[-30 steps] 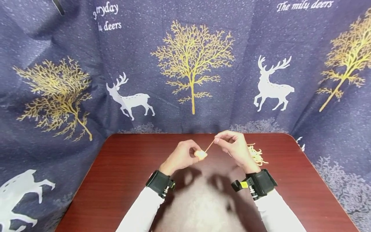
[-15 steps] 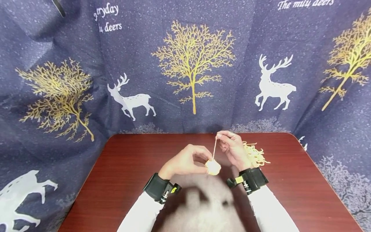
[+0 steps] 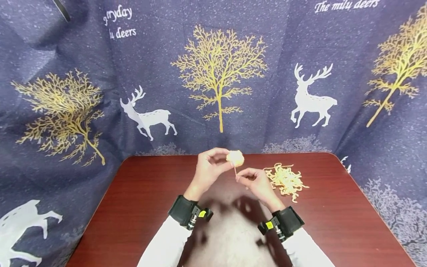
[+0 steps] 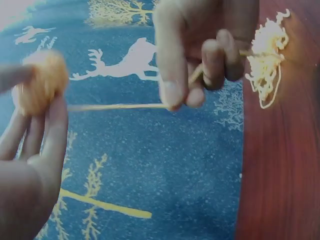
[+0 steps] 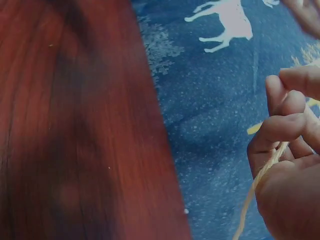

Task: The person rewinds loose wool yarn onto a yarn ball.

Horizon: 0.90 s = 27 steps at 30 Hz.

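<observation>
My left hand (image 3: 207, 168) holds a small ball of pale yellow yarn (image 3: 236, 158) between thumb and fingers, raised over the far part of the table. From the ball a taut strand of yarn (image 4: 120, 106) runs to my right hand (image 3: 258, 184), whose thumb and forefinger pinch it. The same strand passes through the right palm under the curled fingers (image 5: 280, 127) and trails out below. A loose tangled heap of yarn (image 3: 286, 180) lies on the table just right of the right hand. In the left wrist view the ball is blurred.
The dark red wooden table (image 3: 133, 207) has its far edge close behind the hands. A blue cloth (image 3: 200, 141) with white deer and golden trees hangs behind it. Black camera straps (image 3: 289, 223) sit on both wrists.
The left hand with the ball went right and nearer, then up and back left, away from me. The right hand moved down and left, pinching the strand, now below the ball.
</observation>
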Available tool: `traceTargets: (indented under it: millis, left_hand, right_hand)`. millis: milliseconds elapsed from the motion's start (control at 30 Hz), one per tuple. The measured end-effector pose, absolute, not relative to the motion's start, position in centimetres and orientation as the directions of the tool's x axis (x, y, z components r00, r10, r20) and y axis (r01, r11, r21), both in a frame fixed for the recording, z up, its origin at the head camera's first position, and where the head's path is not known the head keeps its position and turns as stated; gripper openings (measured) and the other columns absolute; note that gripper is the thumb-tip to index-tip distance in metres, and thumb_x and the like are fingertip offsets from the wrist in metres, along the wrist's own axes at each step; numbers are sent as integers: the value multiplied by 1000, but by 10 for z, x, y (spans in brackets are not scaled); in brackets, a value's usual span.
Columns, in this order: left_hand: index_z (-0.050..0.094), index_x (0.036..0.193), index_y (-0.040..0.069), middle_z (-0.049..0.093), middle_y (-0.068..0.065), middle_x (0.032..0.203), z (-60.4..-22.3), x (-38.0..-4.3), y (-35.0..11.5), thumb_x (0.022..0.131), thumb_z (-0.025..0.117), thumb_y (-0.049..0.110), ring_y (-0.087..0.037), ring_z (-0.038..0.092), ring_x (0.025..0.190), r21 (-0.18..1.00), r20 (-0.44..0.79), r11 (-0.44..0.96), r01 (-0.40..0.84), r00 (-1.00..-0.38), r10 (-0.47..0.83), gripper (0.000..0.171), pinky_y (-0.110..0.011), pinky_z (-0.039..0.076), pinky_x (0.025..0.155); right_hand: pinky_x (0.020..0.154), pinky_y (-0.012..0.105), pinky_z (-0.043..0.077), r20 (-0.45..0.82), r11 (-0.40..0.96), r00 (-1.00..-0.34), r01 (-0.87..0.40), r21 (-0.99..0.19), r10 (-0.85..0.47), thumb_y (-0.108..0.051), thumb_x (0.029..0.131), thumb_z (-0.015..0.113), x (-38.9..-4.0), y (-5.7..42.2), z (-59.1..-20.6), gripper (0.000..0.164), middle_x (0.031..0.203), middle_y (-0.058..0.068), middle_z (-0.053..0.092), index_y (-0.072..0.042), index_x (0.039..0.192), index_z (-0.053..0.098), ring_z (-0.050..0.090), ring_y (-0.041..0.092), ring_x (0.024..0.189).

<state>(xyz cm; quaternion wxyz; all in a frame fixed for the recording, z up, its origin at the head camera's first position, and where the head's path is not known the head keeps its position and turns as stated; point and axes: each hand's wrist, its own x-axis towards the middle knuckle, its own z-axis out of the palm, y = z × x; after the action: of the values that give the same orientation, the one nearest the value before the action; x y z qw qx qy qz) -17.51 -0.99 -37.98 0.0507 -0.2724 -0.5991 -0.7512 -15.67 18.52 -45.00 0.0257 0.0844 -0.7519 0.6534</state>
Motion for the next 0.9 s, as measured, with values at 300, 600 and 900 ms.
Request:
traceTargets:
  millis: [300,600,900]
  left_hand:
    - [70,104,-10,72,-23,98,-406,-200,-7,76,79,-8,-27,72,90,928,368,-62,366,-929,22,30,-33,61,84]
    - [73,101,1,69,-10,89,-437,-219,-16,73,82,-2,-23,71,80,810,437,325,488,-872,222,29,-37,63,75]
    - [73,99,5,69,-3,89,-448,-235,-21,74,83,0,-14,70,79,762,454,363,536,-842,290,28,-30,61,74]
  right_hand:
    - [55,22,48,299,294,-933,-348,-890,-199,-3,85,77,-150,186,-438,11,83,10,73,-2,96,75,57,11,63]
    - [48,24,47,363,218,-906,-407,-887,-217,-4,87,77,-166,198,-423,10,78,15,70,-1,96,75,56,13,57]
    - [39,23,41,385,98,-908,-403,-910,-163,1,87,76,-195,203,-427,11,72,15,66,5,97,72,51,12,51]
